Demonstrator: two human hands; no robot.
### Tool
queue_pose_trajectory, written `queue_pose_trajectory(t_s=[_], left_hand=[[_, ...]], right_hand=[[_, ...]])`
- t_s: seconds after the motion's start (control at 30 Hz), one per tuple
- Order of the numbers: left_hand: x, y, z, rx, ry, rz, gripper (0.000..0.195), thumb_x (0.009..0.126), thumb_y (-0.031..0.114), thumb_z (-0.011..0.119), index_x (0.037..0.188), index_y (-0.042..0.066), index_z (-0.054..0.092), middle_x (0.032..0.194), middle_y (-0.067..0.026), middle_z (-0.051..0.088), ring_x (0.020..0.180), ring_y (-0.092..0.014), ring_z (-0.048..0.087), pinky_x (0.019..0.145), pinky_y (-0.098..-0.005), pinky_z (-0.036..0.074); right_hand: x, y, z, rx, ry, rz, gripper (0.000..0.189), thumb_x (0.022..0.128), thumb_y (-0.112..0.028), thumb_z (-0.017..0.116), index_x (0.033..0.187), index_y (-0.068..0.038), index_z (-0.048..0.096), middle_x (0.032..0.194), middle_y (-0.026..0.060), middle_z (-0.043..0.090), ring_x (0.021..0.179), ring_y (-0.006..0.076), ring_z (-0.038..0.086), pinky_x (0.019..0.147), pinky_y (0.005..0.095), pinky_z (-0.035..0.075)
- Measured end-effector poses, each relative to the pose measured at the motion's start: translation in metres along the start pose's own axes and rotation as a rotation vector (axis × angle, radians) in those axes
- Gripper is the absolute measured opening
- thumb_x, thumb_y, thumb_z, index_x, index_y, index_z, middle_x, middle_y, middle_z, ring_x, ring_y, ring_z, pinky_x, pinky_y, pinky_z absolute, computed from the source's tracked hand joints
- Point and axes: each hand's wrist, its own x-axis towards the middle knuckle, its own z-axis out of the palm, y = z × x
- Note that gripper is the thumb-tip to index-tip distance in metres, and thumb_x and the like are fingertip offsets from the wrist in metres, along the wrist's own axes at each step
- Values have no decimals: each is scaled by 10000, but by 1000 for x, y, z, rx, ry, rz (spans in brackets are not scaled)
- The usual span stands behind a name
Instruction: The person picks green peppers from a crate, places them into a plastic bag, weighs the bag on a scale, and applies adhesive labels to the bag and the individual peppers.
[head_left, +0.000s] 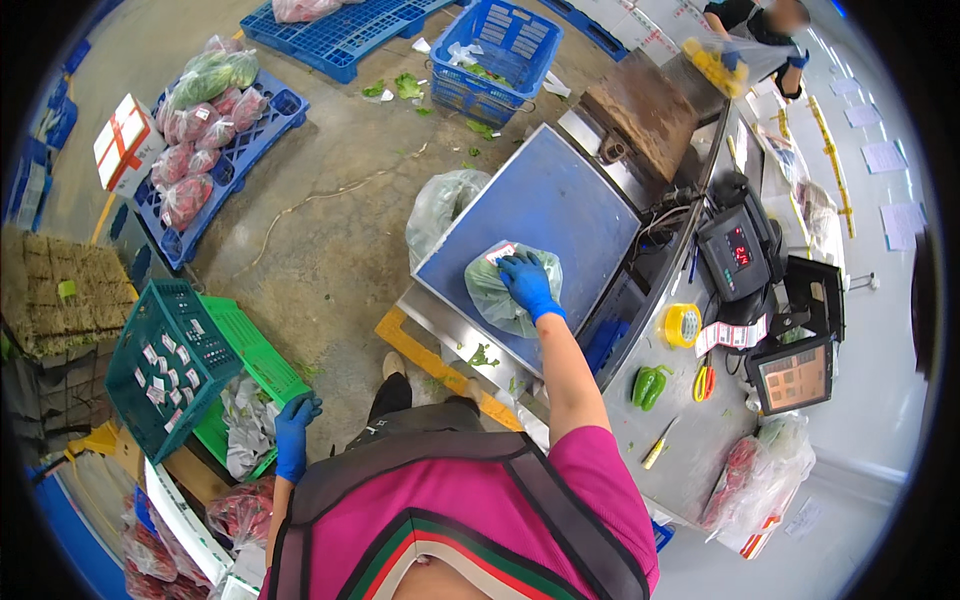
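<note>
My right hand (529, 283), in a blue glove, lies flat on a clear plastic bag of green vegetables (487, 291). Its fingertips touch the white and red label (501, 253) on the bag. Under the bag is the blue platform of a weighing scale (551, 199), and the bag sits near its front edge. My left hand (297, 429), also gloved in blue, hangs at the corner of a bright green crate (259, 352). Its fingers are slightly bent with nothing seen in them; whether it touches the crate is unclear. Crumpled plastic (247, 424) fills part of that crate.
At right, a metal table (600, 457) bears a green pepper (649, 387), yellow tape (682, 325), scissors (703, 381), a knife (660, 444) and the scale display (735, 251). A blue crate (480, 97) and bagged produce on a pallet (259, 135) stand beyond. Another person handles a bag (724, 64).
</note>
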Motion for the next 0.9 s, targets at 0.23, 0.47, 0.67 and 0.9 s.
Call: queue_pose_trajectory(t_s=[0.23, 0.47, 0.67, 0.9], left_hand=[[12, -13, 16, -24, -87, -78, 272, 856, 118, 546, 1071, -44, 576, 952, -124, 617, 839, -173, 604, 772, -271, 477], [-2, -6, 12, -68, 9, -196, 285, 851, 111, 565, 1089, -46, 568, 961, -130, 623, 879, -185, 607, 795, -286, 478], [47, 18, -1, -93, -17, -176, 278, 846, 107, 580, 1080, -41, 582, 963, -124, 630, 909, -168, 600, 803, -274, 474], [162, 123, 5, 254, -239, 222, 335, 822, 140, 609, 1127, 6, 576, 1007, -107, 628, 867, -157, 606, 763, -247, 468]], right_hand=[[20, -17, -3, -235, -308, 38, 697, 778, -472, 573, 1340, -116, 365, 1323, 196, 402, 1224, 365, 376, 1019, 490, 268], [4, 10, -63, -199, -121, -3, 442, 719, -391, 642, 1040, -88, 618, 1123, 128, 586, 1046, 327, 532, 906, 460, 372], [-18, -11, -58, -85, -484, 418, 273, 761, -308, 626, 743, -39, 670, 734, 129, 657, 673, 286, 633, 689, 392, 482], [31, -169, -132, 944, -182, 756, 177, 798, -188, 653, 736, -23, 647, 578, -9, 547, 530, 70, 461, 520, 235, 378]])
